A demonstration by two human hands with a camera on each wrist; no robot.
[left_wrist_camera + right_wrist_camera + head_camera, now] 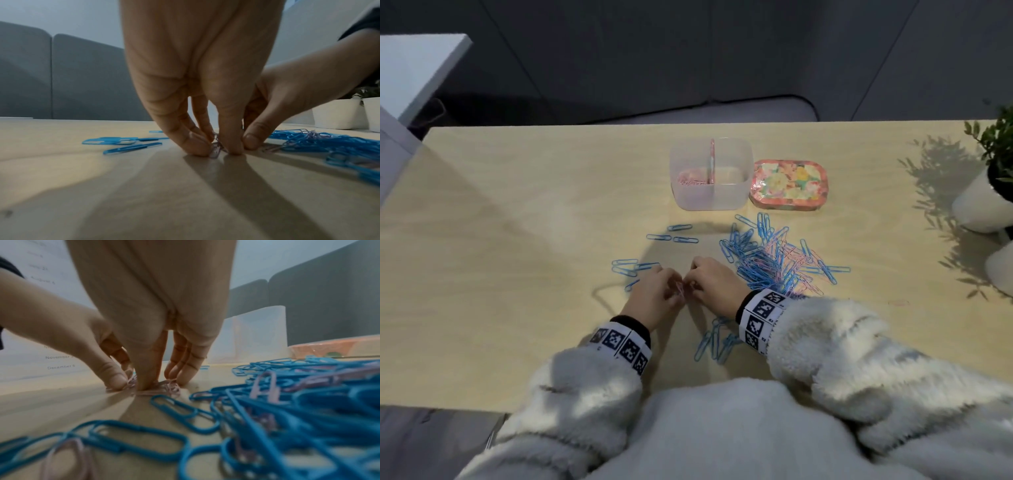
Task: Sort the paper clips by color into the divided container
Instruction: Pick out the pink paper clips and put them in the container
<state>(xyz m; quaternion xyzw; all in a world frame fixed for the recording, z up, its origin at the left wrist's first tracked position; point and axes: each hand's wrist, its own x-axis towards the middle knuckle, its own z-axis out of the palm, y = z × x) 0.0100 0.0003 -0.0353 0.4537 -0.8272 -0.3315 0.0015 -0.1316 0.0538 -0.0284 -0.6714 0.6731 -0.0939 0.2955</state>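
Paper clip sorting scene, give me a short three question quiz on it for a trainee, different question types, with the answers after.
1. True or false: the left compartment of the clear plastic divided container already holds pink paper clips.
2. Multiple choice: the floral pink lid lies (A) on top of the container, (B) on the wooden table right of the container, (C) under the pile.
3. Fill in: the left hand and right hand together pinch a small bunch of ____ clips against the table.

Key: 1 true. 2 B. 3 pink; the mixed pile of blue and pink clips lies to the right of the hands.
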